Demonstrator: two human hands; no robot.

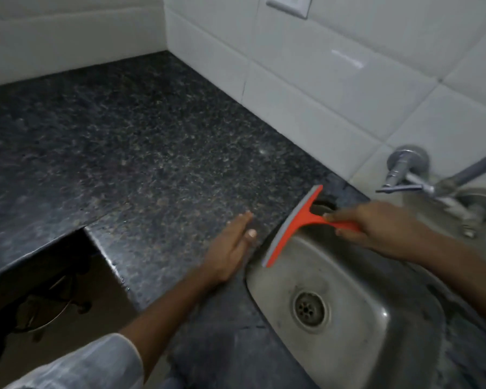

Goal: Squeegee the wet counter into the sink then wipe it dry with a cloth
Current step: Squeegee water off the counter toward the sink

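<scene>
The white tiled wall (334, 80) wraps the corner behind everything, with a switch plate (289, 4) set into it up at the top. Below it runs the dark speckled stone worktop (141, 141), its surface glossy in patches, with a step cut into its near edge on the left where a darker space opens underneath. To the right the steel sink (376, 318) is sunk into the stone, dull and stained, its round drain (310, 308) near the middle of the basin. A chrome tap (410, 178) juts from the wall above the far side of the basin.

The person's left hand (230, 248) lies flat and open on the worktop, fingers together, just beside the sink's rim, a pale sleeve (96, 363) showing further down the arm. The right hand (376, 226) reaches over the basin with its fingers wrapped around the handle of the orange squeegee (300, 220). The squeegee's long blade runs along the left edge of the sink, right where stone meets steel; whether it is pressed down there I can't quite tell.
</scene>
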